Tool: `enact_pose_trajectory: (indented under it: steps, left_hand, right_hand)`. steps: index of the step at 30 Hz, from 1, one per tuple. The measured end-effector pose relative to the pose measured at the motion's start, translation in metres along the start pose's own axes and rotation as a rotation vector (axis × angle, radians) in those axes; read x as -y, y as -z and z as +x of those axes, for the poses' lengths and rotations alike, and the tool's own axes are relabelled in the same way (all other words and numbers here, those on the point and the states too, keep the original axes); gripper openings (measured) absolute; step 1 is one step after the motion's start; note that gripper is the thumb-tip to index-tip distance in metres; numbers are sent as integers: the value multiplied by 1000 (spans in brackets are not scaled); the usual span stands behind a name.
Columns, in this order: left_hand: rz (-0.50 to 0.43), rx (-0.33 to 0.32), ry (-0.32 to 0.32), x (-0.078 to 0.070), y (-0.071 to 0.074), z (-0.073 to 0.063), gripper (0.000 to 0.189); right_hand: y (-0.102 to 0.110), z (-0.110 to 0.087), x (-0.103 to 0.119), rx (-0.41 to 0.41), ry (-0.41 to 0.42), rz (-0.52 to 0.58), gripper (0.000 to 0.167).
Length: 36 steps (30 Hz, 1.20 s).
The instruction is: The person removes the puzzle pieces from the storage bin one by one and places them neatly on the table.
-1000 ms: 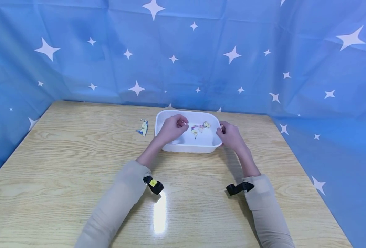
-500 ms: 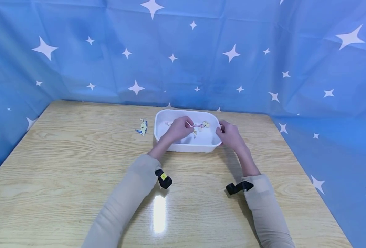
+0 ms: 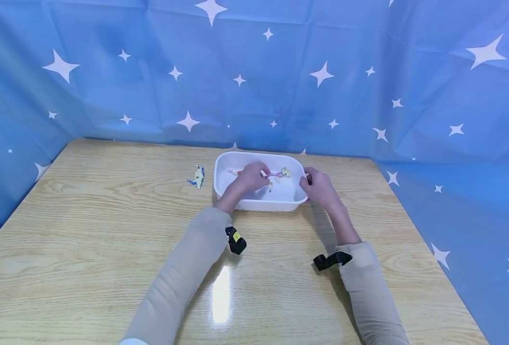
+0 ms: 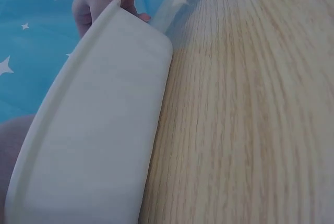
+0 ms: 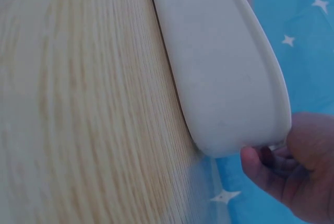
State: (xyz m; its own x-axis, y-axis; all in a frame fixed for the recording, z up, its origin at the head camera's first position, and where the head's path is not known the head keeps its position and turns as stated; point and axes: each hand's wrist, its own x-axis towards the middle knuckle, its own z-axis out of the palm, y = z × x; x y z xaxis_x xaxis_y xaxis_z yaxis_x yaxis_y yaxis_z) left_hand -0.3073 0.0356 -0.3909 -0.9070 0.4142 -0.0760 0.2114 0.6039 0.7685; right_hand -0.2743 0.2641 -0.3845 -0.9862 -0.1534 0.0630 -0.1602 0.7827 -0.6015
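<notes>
White rectangular plastic basin with rounded corners [image 3: 263, 205] sits upright near the far edge of the light wood-grain counter [image 3: 86, 230]. Left hand [image 3: 252, 176] reaches down inside it, thumb and fingers curved toward each other with a small gap; cannot tell whether they pinch anything. Right hand [image 3: 322, 188] curled at the basin's right end, fingers gripping the rim.

In the basin: a slender pink piece with a pale-yellow end [image 3: 279, 175], running from the left fingertips toward the right wall; a small pale-yellow piece [image 3: 270, 186] nearer the front wall; a pinkish piece [image 3: 234, 172] partly hidden behind the left hand. On the counter, left of the basin and apart from it: a flat, irregular pale-yellow and blue piece [image 3: 197, 177]. Beyond: blue cloth backdrop with white four-pointed stars [image 3: 254, 57]. From the left wrist, the basin's wall hides most of the left hand.
</notes>
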Motion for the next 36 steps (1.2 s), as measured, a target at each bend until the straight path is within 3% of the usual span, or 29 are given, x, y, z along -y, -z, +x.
enact_pose_trajectory:
  steps: [9, 17, 27, 36]
  left_hand:
    - [146, 34, -2, -1, -3, 2, 24]
    - [176, 66, -36, -1, -4, -2, 10]
    - [94, 66, -58, 0, -3, -5, 11]
    - [-79, 43, -125, 1, -1, -4, 7]
  right_hand:
    - [0, 1, 1, 5, 4, 10, 42]
    - [0, 0, 1, -2, 9, -10, 42]
    - [0, 0, 1, 1, 1, -5, 42]
    - [0, 0, 1, -16, 13, -48, 42]
